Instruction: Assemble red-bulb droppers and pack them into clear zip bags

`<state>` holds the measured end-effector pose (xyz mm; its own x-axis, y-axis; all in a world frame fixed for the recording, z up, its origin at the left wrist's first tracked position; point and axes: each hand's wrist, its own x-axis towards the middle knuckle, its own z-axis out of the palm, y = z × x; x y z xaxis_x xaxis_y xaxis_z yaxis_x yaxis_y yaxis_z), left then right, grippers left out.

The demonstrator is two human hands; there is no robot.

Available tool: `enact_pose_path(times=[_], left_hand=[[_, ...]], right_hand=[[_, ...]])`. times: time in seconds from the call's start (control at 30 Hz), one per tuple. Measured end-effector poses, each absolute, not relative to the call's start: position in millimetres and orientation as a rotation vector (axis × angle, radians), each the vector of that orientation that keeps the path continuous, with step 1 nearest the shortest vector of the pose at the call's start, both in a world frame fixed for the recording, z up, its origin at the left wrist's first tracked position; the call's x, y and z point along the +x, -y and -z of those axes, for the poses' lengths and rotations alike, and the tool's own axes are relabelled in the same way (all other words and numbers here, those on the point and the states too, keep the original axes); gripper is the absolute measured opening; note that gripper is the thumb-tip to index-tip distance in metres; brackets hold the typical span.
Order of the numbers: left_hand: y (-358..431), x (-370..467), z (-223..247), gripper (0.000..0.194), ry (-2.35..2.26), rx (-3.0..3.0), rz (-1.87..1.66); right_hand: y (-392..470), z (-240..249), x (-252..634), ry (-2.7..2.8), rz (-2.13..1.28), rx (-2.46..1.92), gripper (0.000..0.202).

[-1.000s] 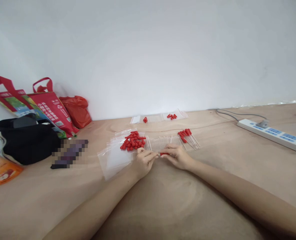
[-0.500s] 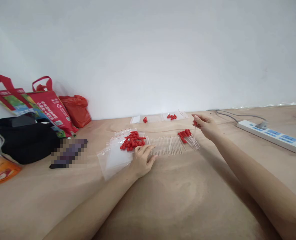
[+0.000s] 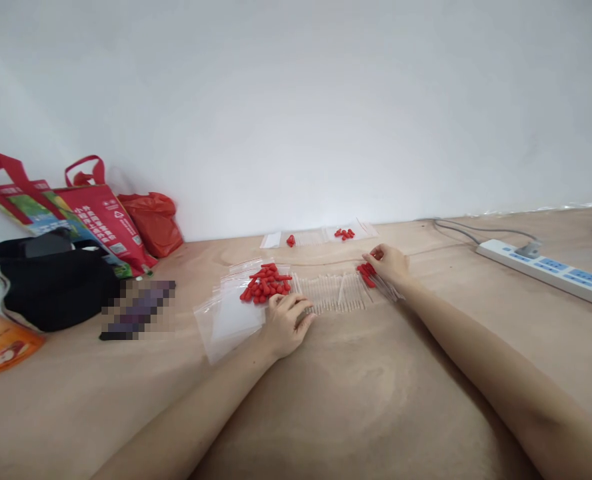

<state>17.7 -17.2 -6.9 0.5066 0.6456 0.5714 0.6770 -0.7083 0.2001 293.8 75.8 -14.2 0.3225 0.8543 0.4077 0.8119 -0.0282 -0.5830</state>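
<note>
My left hand (image 3: 287, 327) lies on the table with its fingers loosely bent and the thumb apart, holding nothing visible. Its fingertips are at the left end of a row of thin glass dropper tubes (image 3: 326, 292). Just behind this hand is a heap of red rubber bulbs (image 3: 266, 283) on clear zip bags (image 3: 231, 320). My right hand (image 3: 390, 265) is pinched over a small group of glass droppers with red bulbs (image 3: 365, 276), right of the row. Its fingertips are at the bulb ends, closed on a dropper that the hand largely hides.
Against the wall lies another clear bag (image 3: 316, 237) with several red bulbs (image 3: 345, 235). A white power strip (image 3: 551, 267) with a grey cable is at the right. Shopping bags (image 3: 106, 217), a black bag (image 3: 56, 287) and an orange pouch (image 3: 6, 340) are on the left.
My right hand has moved left and down, bringing the dropper it held upright over to the dropper group. My left hand stays in about the same place.
</note>
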Motion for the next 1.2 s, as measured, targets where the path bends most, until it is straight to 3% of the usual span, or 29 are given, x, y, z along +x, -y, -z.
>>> enact_pose_path(times=[0.3, 0.6, 0.8, 1.2], left_hand=[[16.9, 17.1, 9.6, 0.013, 1.196, -2.655, 0.967], [1.6, 66.3, -4.2, 0.012, 1.566, -2.458, 0.745], [-24.2, 114.2, -10.3, 0.026, 1.79, -2.418, 0.534], [-26.5, 130.4, -18.3, 0.019, 1.822, -2.422, 0.459]], right_hand=[[-66.4, 10.5, 300.1, 1.399, -0.084, -1.821, 0.031], [-22.7, -3.3, 278.9, 1.986, 0.072, -1.983, 0.031], [-15.8, -3.6, 270.8, 1.957, 0.06, -2.137, 0.03], [-17.1, -3.9, 266.6, 1.886, 0.055, -2.178, 0.026]])
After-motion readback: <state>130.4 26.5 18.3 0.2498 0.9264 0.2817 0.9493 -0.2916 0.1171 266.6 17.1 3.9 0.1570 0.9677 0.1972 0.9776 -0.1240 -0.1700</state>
